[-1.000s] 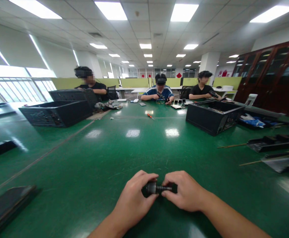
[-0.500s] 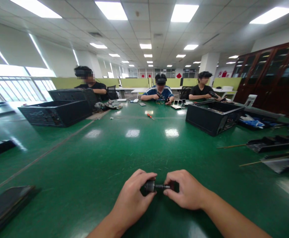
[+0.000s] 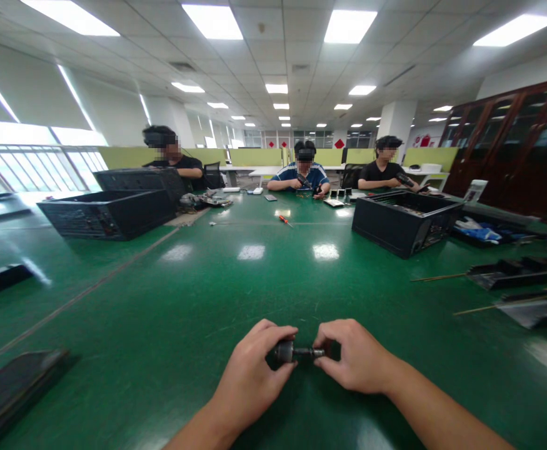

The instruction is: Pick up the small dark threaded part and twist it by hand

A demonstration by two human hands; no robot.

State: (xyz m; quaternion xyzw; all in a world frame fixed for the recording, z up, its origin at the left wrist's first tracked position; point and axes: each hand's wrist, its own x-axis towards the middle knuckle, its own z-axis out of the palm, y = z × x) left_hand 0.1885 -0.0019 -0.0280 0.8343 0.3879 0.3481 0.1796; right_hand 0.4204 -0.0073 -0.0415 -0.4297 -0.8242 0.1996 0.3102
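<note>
Low in the middle of the head view, my left hand is closed round a black cylindrical piece, whose far side is hidden by the fingers. A thin dark metal shaft sticks out of it to the right, lying level. My right hand pinches the shaft's right end between thumb and forefinger. I cannot make out exactly what kind of part this is. Both hands are just above the green table.
Open black computer cases stand at the left and right. An orange screwdriver lies farther back. A dark flat panel is at front left, metal rails at the right. Several people sit across the table.
My right hand has shifted slightly right, away from my left, and more of the shaft shows between them. My left hand has hardly moved and keeps its hold.
</note>
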